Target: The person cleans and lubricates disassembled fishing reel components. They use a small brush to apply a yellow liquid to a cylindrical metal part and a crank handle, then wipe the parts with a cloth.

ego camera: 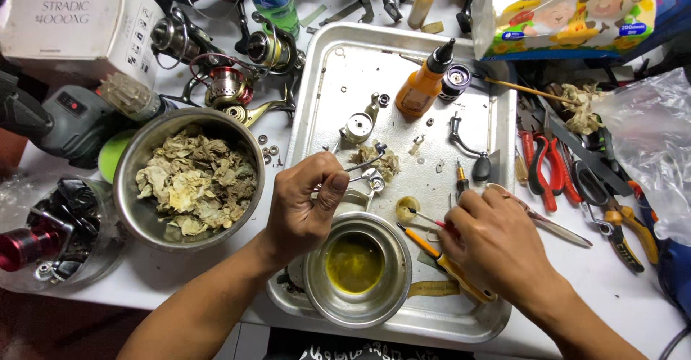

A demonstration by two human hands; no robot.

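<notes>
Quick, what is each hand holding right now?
Left hand: closed on a small metal reel part.
Right hand: closed on a thin red-handled tool.

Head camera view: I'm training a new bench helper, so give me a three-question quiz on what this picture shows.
1. True or false: the left hand holds a small metal part over the tray.
2. What lies in the small bowl between the two hands?
A. yellowish liquid
B. crumpled wipes
C. pliers
3. Fill in: the big bowl left of the tray is full of crumpled, dirty ____.

Key
1. True; the right hand holds a thin red-handled tool.
2. A
3. Wipes; the orange bottle stands on the tray, and the pliers lie on the table to its right.
</notes>
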